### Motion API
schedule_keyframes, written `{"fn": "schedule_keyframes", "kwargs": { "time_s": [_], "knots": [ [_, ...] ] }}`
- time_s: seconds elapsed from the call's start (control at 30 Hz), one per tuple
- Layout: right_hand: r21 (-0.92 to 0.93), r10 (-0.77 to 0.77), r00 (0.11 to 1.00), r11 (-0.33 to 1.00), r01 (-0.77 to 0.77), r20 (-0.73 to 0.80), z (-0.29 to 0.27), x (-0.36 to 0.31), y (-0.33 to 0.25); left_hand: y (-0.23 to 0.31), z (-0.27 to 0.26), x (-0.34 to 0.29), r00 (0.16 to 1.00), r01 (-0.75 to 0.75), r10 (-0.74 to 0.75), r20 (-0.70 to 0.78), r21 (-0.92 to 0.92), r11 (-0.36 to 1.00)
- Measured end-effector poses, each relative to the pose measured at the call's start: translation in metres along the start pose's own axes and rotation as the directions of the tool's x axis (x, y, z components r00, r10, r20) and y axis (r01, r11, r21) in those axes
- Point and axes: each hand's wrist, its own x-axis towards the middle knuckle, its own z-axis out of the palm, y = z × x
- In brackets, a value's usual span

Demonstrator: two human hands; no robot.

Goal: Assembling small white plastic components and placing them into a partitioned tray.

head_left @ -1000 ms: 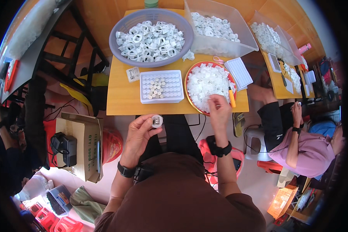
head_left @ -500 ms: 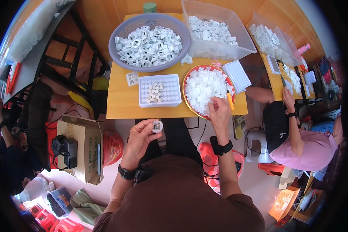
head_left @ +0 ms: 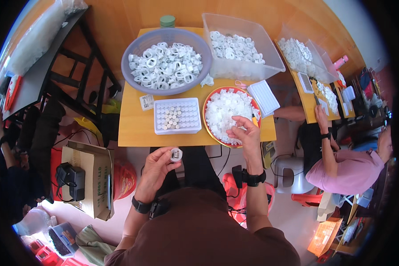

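My left hand (head_left: 157, 166) holds a small white round part (head_left: 176, 154) with a dark centre, below the table's front edge. My right hand (head_left: 244, 133) reaches into the red-rimmed plate (head_left: 207, 125), fingers pinched among its small white pieces (head_left: 224, 111). Between the hands, on the yellow table (head_left: 133, 128), sits a white grid tray (head_left: 177, 116) with several small parts in its cells.
A grey basin (head_left: 133, 82) of white ring parts stands behind the tray, a clear bin (head_left: 248, 68) of white parts to its right, and a white lid (head_left: 263, 97) beside the plate. Another person in pink (head_left: 343, 166) works at the right. A cardboard box (head_left: 86, 177) stands lower left.
My left hand has turned the white part slightly and kept it below the table edge. My right hand stays in the plate, its fingers shifting among the pieces.
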Motion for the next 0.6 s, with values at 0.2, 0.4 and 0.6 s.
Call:
{"fn": "schedule_keyframes", "kwargs": {
  "time_s": [0.2,0.4,0.6],
  "knots": [
    [0.034,0.019,0.969,0.999,-0.028,0.247,0.038,-0.003,-0.002,0.012,0.002,-0.006,0.999,-0.045,0.044,-0.014,-0.064,0.997],
    [-0.003,0.077,0.927,0.997,-0.082,0.368,0.08,-0.019,-0.007,0.021,-0.003,-0.014,0.999,-0.029,0.031,0.018,-0.086,0.996],
    [-0.039,0.066,0.906,0.998,-0.054,0.418,0.093,-0.026,-0.005,0.022,-0.008,-0.021,0.995,-0.04,0.052,0.086,-0.136,0.99]
  ]
}}
